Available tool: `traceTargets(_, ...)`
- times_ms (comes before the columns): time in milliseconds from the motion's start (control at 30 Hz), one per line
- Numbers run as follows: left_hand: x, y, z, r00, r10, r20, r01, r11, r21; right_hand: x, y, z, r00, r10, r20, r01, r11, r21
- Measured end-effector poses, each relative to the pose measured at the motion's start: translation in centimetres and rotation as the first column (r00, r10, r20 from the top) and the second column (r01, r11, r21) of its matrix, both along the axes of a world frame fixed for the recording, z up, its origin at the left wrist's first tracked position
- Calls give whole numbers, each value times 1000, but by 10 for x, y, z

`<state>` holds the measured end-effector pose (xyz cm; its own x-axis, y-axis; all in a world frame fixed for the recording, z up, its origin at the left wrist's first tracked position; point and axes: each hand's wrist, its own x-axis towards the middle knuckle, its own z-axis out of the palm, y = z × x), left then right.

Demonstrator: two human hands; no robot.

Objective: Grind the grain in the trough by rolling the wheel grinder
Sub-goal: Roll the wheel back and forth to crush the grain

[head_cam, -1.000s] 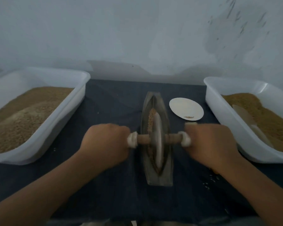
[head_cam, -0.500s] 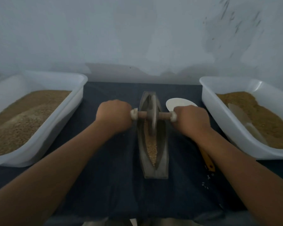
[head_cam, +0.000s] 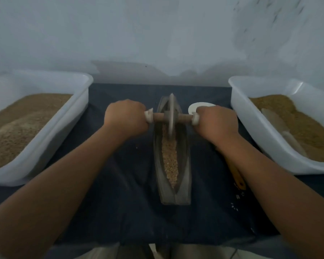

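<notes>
A narrow boat-shaped metal trough (head_cam: 185, 165) lies lengthwise on the dark cloth, with a strip of tan grain (head_cam: 169, 156) along its groove. The wheel grinder (head_cam: 171, 116), a thin disc on a wooden axle, stands near the trough's far end. My left hand (head_cam: 125, 119) grips the axle's left end. My right hand (head_cam: 216, 123) grips its right end. White wrapping shows at both ends of the axle beside my fists.
A white tub (head_cam: 45, 139) of brown grain stands at the left. Another white tub (head_cam: 251, 124) at the right holds grain and a pale scoop (head_cam: 281, 131). A small white dish (head_cam: 193, 107) sits behind my right hand. A yellow-handled tool (head_cam: 237, 176) lies under my right forearm.
Both hands have pushed the wheel from the near part of the trough to its far end, uncovering the grain in the near half of the groove.
</notes>
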<state>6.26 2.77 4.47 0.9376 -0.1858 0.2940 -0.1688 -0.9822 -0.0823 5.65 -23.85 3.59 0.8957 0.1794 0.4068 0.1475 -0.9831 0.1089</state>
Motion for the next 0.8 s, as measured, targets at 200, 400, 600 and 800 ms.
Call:
traceTargets(200,-60,15,-23,992,-108,71,104,993,57,-56,-14,-7,997,68,26,-67,997,-21)
traceTargets(400,-78,27,-36,991,-107,86,100,992,80,-66,-22,-23,982,163,97,-161,986,-31)
traceTargets(600,5,-6,8,999,20,-44,-20,1000,0,12,0,3,999,-18,-29,18,1000,-2)
traceTargets(800,-58,12,-7,992,-122,-15,123,988,89,-57,-17,-12,1000,31,-5,-31,999,-29)
